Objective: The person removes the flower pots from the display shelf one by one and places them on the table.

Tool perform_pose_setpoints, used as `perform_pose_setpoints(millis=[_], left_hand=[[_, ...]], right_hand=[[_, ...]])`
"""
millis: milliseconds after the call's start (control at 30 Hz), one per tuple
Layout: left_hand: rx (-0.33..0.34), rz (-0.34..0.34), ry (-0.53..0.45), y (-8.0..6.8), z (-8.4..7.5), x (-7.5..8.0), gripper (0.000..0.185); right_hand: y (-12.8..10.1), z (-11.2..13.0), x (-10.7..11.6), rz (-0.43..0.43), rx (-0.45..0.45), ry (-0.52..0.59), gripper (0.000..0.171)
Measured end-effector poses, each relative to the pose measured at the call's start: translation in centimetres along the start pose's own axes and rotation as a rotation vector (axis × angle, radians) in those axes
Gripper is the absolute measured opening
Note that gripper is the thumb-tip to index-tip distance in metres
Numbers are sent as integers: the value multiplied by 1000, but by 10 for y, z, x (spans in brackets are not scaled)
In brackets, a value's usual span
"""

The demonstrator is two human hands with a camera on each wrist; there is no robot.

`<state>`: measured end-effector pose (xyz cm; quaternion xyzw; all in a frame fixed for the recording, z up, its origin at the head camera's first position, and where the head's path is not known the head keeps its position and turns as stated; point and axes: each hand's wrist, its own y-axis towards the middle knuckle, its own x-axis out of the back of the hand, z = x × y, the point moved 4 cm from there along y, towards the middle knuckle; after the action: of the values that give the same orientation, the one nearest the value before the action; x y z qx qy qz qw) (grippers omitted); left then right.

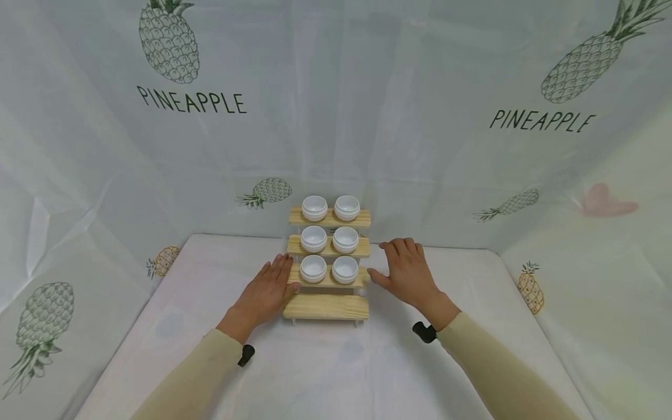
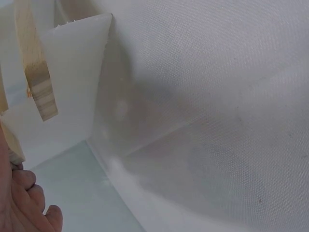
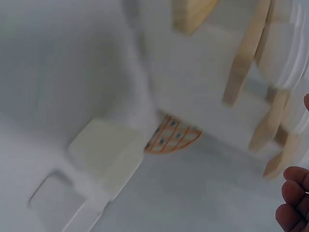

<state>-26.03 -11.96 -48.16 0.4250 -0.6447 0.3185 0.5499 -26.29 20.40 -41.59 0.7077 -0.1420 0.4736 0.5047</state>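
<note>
Your four-tier stand (image 1: 326, 307) is at the centre of the head view, slightly below the middle of the frame, with its pale wooden shelves stepping up toward the back. Six white bowls (image 1: 313, 268) sit on it upright, two side by side on each of the upper three shelves; the lowest shelf is bare.

Your left hand (image 1: 265, 293) lies along the stand's left side, just left of centre in the frame. Its fingers are nearly straight and close together, with the tips by the left ends of the middle shelves and the thumb at the third shelf from the top; they have hold of nothing. In the left wrist view those fingers sit at the lower left, close below a shelf end, beside the stand's white side panel (image 2: 77, 82).

Your right hand (image 1: 413, 274) is just right of the stand, fingers loosely bent and the thumb spread well apart from them, gripping nothing. The thumb tip is at the right end of the third shelf; you cannot tell whether it touches. The right wrist view shows only a few fingertips at the lower right, near the shelf ends.

The stand rests on a white-covered surface (image 1: 315, 373). Behind it, a pale cloth (image 1: 336, 116) printed with pineapples fills the upper frame.
</note>
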Motion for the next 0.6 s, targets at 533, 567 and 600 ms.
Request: perform_pose_setpoints(millis=[533, 567, 600], left_hand=[[-7, -11, 7, 0, 3, -2, 78], [-7, -12, 7, 0, 3, -2, 78], [-8, -16, 7, 0, 3, -2, 78]], right_hand=[[12, 53, -24, -24, 21, 2, 64], [12, 54, -26, -30, 16, -4, 64], [12, 54, -27, -35, 12, -9, 64]])
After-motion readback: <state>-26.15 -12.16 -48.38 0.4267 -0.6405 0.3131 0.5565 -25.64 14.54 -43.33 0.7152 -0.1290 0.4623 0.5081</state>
